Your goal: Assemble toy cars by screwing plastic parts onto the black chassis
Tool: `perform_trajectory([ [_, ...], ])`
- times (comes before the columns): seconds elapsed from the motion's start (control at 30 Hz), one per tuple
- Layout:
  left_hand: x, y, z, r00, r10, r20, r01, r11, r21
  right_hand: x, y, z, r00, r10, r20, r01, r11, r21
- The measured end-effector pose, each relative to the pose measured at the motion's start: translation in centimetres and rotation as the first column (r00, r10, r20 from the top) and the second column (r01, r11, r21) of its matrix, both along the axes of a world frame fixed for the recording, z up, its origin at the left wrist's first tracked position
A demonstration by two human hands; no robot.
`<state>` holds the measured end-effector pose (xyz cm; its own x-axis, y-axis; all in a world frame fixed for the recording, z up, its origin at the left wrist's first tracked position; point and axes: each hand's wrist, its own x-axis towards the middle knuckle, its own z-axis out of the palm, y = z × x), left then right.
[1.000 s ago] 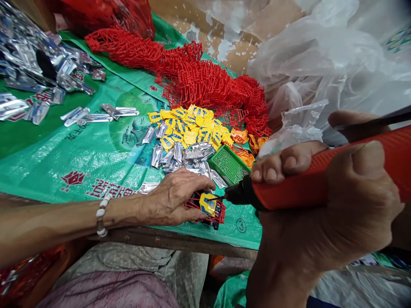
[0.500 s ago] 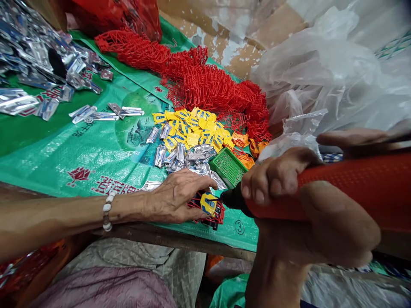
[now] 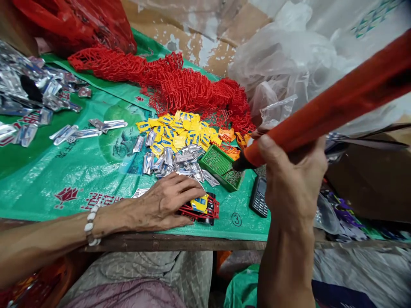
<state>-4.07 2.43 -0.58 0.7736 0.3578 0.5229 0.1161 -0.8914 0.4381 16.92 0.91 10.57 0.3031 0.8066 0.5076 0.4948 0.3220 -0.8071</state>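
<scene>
My left hand (image 3: 171, 201) is wrapped over a toy car (image 3: 205, 207) with a red frame, black wheels and a yellow top panel. The car rests on the green sheet near the table's front edge, its left part hidden under my fingers. My right hand (image 3: 293, 175) grips a red electric screwdriver (image 3: 308, 113) with a black nose. Its thin bit points down into a green basket (image 3: 229, 182) of small screws. Whether a screw sits on the bit is too small to tell. Beyond my left hand lie silver stickered parts (image 3: 189, 154) and yellow panels (image 3: 183, 130).
A long heap of red plastic frames (image 3: 192, 87) stretches across the back. More silver parts (image 3: 48, 85) are piled at the left. A keypad phone (image 3: 259, 196) lies right of the basket. Clear plastic bags (image 3: 272, 55) bulge at the back right, and a red bag (image 3: 80, 25) stands back left.
The screwdriver's tip has moved from the toy car's yellow panel to the green basket, and its body has tilted up. My left hand stays on the car. The camera view has shifted.
</scene>
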Motion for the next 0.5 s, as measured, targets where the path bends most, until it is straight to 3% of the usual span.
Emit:
perform_trajectory([
  [0.13, -0.2, 0.1, 0.4, 0.989, 0.059, 0.133, -0.046, 0.994, -0.098, 0.3, -4.4, -2.4, 0.963, -0.171, 0.210, 0.146, 0.981, 0.131],
  [0.17, -0.2, 0.1, 0.7, 0.983, 0.083, 0.162, -0.055, 0.984, -0.168, 0.3, -5.6, -3.3, 0.964, -0.137, 0.227, 0.115, 0.988, 0.105],
  [0.23, -0.3, 0.2, 1.3, 0.973, 0.139, 0.183, -0.068, 0.935, -0.347, 0.1, -7.6, -5.0, 0.965, 0.058, 0.258, -0.028, 0.993, -0.119],
  [0.33, -0.2, 0.4, 2.3, 0.976, 0.174, 0.128, -0.069, 0.814, -0.577, -0.4, -8.6, -7.1, 0.941, 0.187, 0.283, -0.127, 0.967, -0.219],
  [0.5, -0.3, 0.8, 3.2, 0.999, 0.053, -0.006, -0.041, 0.672, -0.739, -1.3, -7.5, -7.4, 0.979, 0.188, 0.083, -0.162, 0.954, -0.254],
])
